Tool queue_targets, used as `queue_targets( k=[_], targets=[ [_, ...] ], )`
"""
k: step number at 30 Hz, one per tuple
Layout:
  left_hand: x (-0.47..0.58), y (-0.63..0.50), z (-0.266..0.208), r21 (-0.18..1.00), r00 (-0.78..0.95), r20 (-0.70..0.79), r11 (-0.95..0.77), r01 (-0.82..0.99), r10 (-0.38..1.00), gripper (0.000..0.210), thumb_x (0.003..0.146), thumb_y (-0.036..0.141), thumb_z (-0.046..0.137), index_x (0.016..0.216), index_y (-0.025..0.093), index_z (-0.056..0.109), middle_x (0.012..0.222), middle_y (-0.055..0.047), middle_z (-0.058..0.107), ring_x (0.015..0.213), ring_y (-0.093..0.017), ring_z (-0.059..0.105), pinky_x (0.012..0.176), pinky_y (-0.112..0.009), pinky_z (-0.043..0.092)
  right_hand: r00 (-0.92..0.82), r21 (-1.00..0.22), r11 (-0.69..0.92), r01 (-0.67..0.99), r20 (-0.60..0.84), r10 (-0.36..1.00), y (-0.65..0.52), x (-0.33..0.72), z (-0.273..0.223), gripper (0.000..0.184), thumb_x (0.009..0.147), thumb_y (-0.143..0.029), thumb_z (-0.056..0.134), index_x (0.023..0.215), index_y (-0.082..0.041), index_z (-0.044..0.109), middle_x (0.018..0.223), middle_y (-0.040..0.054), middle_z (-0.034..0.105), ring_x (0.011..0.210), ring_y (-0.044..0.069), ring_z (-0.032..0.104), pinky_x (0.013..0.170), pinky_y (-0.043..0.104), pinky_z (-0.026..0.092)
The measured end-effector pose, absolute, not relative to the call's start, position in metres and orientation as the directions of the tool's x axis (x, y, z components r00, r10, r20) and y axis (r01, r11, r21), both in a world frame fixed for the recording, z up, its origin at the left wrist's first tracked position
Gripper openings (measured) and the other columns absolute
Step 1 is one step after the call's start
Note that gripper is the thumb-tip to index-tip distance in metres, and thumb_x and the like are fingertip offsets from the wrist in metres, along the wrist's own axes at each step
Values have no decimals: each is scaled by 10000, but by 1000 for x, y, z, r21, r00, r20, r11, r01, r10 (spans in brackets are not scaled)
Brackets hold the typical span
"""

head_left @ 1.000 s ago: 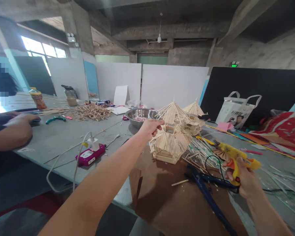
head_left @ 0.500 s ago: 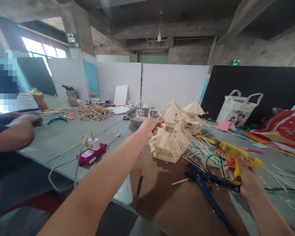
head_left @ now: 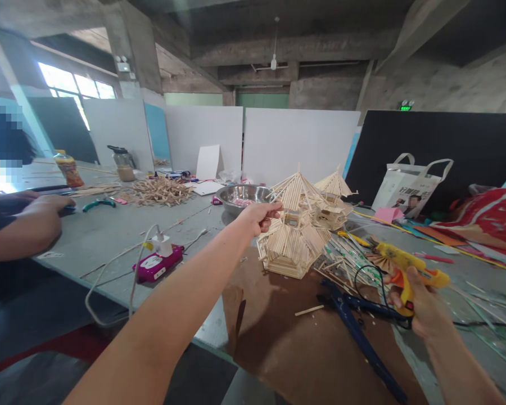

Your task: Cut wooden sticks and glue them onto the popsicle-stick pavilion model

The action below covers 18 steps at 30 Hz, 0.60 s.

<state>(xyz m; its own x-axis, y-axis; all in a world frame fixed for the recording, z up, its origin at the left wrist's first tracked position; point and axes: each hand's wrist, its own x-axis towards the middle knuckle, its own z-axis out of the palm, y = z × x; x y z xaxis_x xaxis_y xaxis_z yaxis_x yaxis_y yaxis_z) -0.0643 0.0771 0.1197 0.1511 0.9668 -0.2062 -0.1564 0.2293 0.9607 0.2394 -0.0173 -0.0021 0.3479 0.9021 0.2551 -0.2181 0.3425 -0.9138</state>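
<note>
A: ok so what's actually being gripped here?

B: Two things. The stick model (head_left: 293, 253) is pinched by the left hand (head_left: 257, 218), thumb and forefinger closed on the left edge of its upper roof, other fingers curled under. The yellow glue gun (head_left: 400, 257) is held in the right hand (head_left: 424, 306), off to the right of the model, with the handle wrapped by the fingers and the nozzle aimed back toward the model.

A: Is the trigger being squeezed?

B: Can't be told from this angle tbh.

A: And where's the model sitting?

B: Upright, by the far edge of a brown board (head_left: 287, 326). A second pointed roof can be seen just behind it on the right. In front of it, one loose stick (head_left: 309, 310) is left lying on the board, and a blue-handled tool (head_left: 365, 346) is laid to the right of that.

A: Anything further out?

B: Plenty lol. A steel bowl (head_left: 231, 208) is set just behind it on the left, partly hidden by the left hand. Well left of the model, a purple power strip (head_left: 152, 271) is placed with a white plug (head_left: 162, 246) pushed in, and a heap of short sticks (head_left: 160, 192) is piled beyond. Far left, another person's forearm (head_left: 34, 225) is rested on the table (head_left: 109, 230). Back right of the model, a white bag (head_left: 405, 188) is stood against a black panel (head_left: 451, 152).
</note>
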Motion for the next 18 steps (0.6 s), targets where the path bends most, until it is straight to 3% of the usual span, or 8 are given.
queue_targets(
  k=[10,18],
  targets=[
    [-59,72,122,970,109,-179,193,-144,978,173,691,293,568,631,131,555,399,51,458,243,-5,189,306,-172,67,367,-916,350,-197,263,893,-17,237,-2,313,638,-460,586,775,-183,541,543,-32,562,261,54,390,247,184,331],
    [-59,73,123,962,87,-215,226,-152,973,193,652,313,608,606,132,562,392,56,448,254,2,184,318,-175,55,341,-912,342,-224,256,905,-18,237,-2,319,609,-441,620,777,-181,545,560,-28,567,272,56,398,282,205,369]
  ],
)
